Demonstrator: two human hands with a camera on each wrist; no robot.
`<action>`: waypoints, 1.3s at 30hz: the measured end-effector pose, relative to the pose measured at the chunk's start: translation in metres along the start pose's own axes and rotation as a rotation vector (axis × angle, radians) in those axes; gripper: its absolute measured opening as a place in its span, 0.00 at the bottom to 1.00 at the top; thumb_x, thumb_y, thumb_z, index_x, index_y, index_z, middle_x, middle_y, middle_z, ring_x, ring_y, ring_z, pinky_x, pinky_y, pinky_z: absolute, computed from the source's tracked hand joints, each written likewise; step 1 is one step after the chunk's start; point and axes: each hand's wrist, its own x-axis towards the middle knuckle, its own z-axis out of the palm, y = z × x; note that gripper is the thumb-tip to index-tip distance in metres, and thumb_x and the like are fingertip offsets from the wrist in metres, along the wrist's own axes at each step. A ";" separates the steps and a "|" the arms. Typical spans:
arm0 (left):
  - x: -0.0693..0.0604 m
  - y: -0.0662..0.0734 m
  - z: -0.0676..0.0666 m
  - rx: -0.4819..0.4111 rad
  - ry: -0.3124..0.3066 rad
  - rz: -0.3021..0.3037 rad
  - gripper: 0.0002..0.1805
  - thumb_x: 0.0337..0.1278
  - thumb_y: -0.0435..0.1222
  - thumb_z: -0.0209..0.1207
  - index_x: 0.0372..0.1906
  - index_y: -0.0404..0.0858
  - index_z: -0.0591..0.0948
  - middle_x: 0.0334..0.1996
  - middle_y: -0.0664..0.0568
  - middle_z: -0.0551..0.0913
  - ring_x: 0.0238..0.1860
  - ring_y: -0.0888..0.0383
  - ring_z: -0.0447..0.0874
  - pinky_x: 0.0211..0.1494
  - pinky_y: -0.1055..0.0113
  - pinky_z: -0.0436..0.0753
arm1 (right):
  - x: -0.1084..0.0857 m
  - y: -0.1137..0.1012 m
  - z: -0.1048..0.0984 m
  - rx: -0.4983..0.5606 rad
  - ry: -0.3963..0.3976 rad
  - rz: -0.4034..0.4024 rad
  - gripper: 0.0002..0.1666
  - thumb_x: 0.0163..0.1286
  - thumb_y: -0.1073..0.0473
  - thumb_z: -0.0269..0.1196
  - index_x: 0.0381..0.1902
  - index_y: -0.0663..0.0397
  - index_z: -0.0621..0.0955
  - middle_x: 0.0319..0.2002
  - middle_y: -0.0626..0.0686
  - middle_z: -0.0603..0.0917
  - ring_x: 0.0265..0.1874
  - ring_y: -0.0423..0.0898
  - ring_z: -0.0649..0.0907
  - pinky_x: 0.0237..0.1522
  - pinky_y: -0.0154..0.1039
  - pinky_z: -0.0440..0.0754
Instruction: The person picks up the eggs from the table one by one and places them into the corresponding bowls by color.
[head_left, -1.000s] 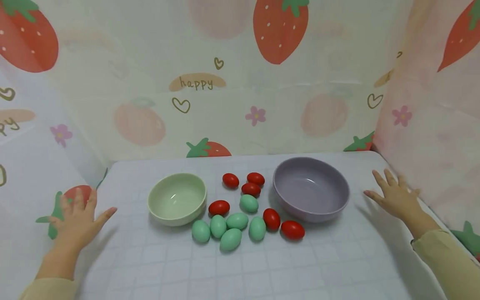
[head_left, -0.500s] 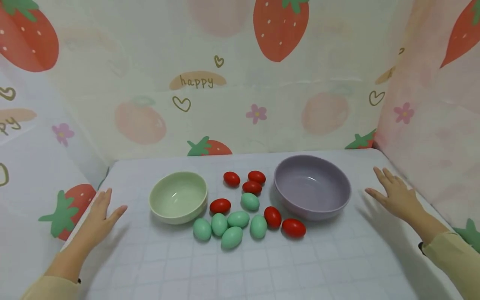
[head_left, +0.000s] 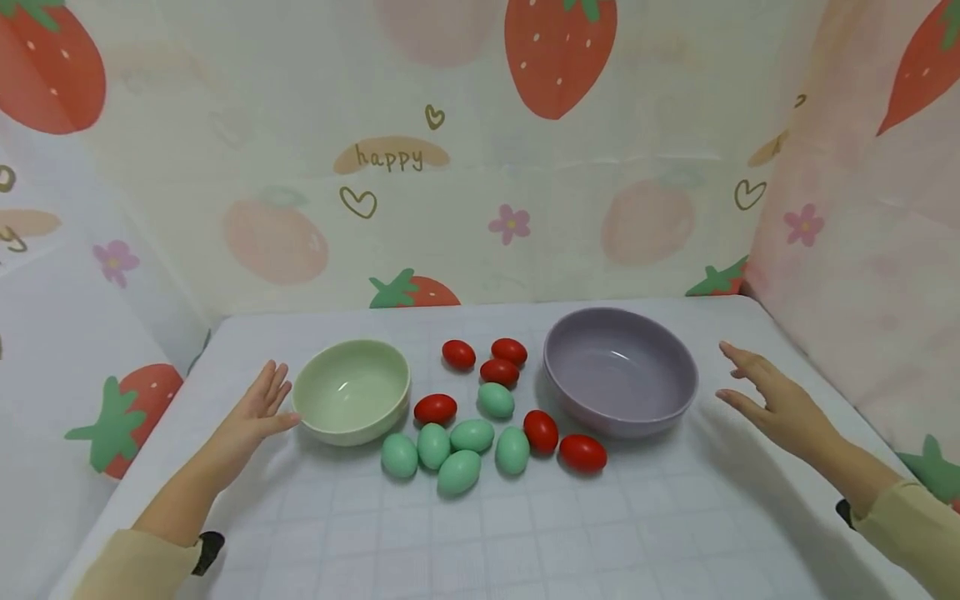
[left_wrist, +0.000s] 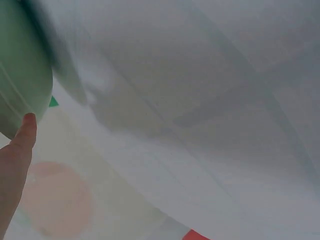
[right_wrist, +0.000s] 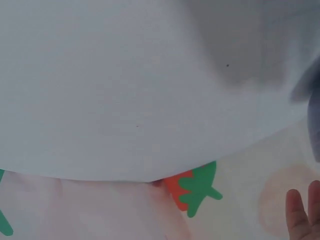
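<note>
My left hand point(head_left: 251, 425) is beside the left wall of the light green bowl point(head_left: 351, 392), its fingers extended and holding nothing. Whether the thumb touches the rim I cannot tell. On the other side, my right hand point(head_left: 780, 408) hovers to the right of the larger purple bowl point(head_left: 621, 372), apart from it, fingers slightly bent and nothing held. Between the bowls lie several red eggs point(head_left: 582, 453) and several green eggs point(head_left: 459, 472), loose on the table. Both bowls look empty inside. The left wrist view catches part of the green bowl point(left_wrist: 22, 75) with a fingertip near it.
A white checked cloth covers the table point(head_left: 480, 550). Behind it hangs a curtain point(head_left: 465, 100) printed with strawberries, and similar sheets close off the left and right sides. The eggs sit close together, some of them touching.
My left hand has moved right from the table's left side up to the green bowl. The right hand has shifted slightly left and turned, closer to the purple bowl. Eggs and bowls have stayed put.
</note>
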 end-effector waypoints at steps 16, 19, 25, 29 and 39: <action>0.009 -0.003 0.006 -0.070 0.052 -0.023 0.45 0.65 0.19 0.46 0.73 0.30 0.29 0.75 0.39 0.32 0.74 0.43 0.28 0.73 0.55 0.43 | -0.008 -0.027 0.025 0.389 -0.045 -0.454 0.30 0.61 0.67 0.69 0.61 0.63 0.75 0.46 0.46 0.81 0.35 0.37 0.82 0.34 0.27 0.81; 0.012 -0.002 0.009 -0.068 0.058 -0.033 0.45 0.65 0.19 0.46 0.73 0.30 0.29 0.75 0.39 0.32 0.74 0.43 0.28 0.73 0.54 0.42 | -0.007 -0.032 0.030 0.433 -0.073 -0.473 0.29 0.62 0.66 0.68 0.61 0.63 0.75 0.48 0.46 0.82 0.35 0.38 0.82 0.33 0.28 0.81; 0.015 0.000 0.009 -0.047 0.045 -0.028 0.44 0.66 0.20 0.45 0.73 0.30 0.29 0.75 0.39 0.31 0.74 0.41 0.28 0.72 0.50 0.42 | -0.003 -0.045 0.039 0.460 -0.116 -0.457 0.34 0.56 0.73 0.69 0.62 0.60 0.76 0.51 0.46 0.83 0.38 0.41 0.83 0.33 0.31 0.82; 0.015 0.000 0.010 -0.068 0.039 -0.025 0.44 0.66 0.20 0.45 0.73 0.30 0.29 0.75 0.39 0.31 0.74 0.41 0.28 0.73 0.51 0.43 | -0.001 -0.057 0.046 0.452 -0.183 -0.397 0.39 0.56 0.74 0.68 0.66 0.54 0.74 0.49 0.48 0.84 0.39 0.41 0.82 0.31 0.33 0.82; 0.016 -0.001 0.013 -0.099 0.057 -0.033 0.44 0.66 0.19 0.44 0.73 0.31 0.28 0.75 0.40 0.31 0.74 0.44 0.26 0.73 0.53 0.41 | -0.001 -0.088 0.063 0.475 -0.248 -0.219 0.37 0.61 0.64 0.68 0.68 0.45 0.73 0.53 0.55 0.84 0.52 0.37 0.81 0.45 0.34 0.82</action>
